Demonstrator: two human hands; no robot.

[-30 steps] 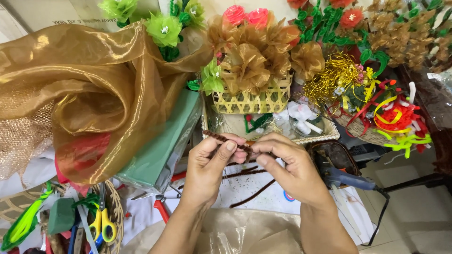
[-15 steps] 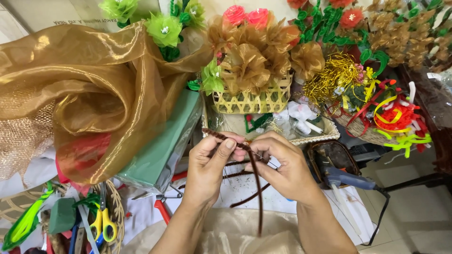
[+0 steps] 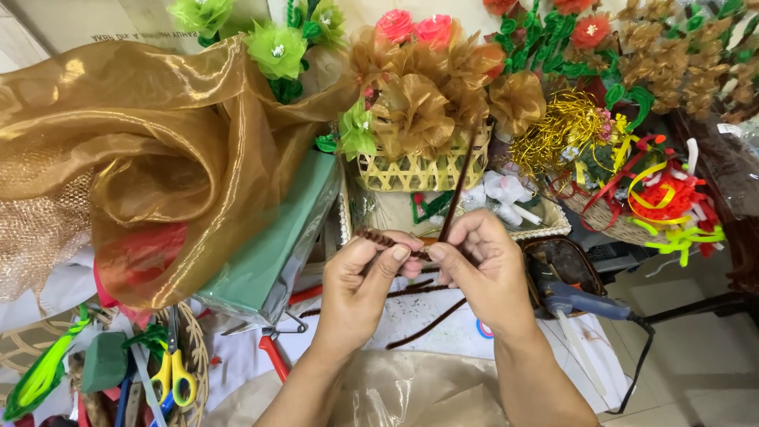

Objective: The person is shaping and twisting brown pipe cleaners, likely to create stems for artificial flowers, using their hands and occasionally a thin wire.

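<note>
Far left, gold organza fabric (image 3: 150, 158) billows over the table – yellow-handled scissors (image 3: 172, 378) lie near. At centre the left hand (image 3: 360, 289) pinches a brown pipe cleaner (image 3: 458, 186) closed against the right hand (image 3: 482, 269), which grips its upright end. A loose twist could likely spring open – a glue gun (image 3: 581, 304) lies right.

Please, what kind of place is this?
Probably a craft table for making artificial flowers. Fabric flowers sit in a woven basket, a glue gun and scissors lie nearby, and both hands twist a brown pipe cleaner.
</note>
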